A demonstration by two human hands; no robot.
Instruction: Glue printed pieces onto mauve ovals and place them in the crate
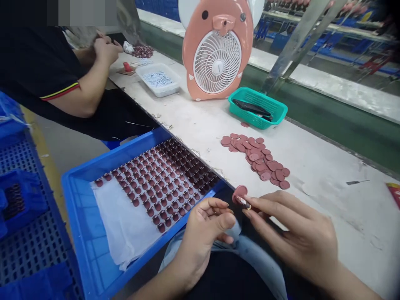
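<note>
My right hand (pixel 293 227) pinches a small part with a white and gold edge between thumb and forefinger. A reddish-brown disc (pixel 240 191) stands at the tip of that part, over the table's near edge. Close by on the left, my left hand (pixel 208 233) has curled fingers with a gap to the thumb, and I see nothing in it. Loose flat reddish discs (pixel 256 154) lie in a heap on the table beyond my right hand. Below left, a blue tray (pixel 84 233) holds rows of small dark red pieces (pixel 159 187) on a white sheet (pixel 125 229).
An orange animal-faced fan (pixel 218 89) stands on the table (pixel 200 121) beside a green basket (pixel 259 118) with dark items inside. Left of it is a white tray (pixel 159 89) of small bluish pieces. A co-worker (pixel 75 83) sits at far left, near blue crates (pixel 23 204).
</note>
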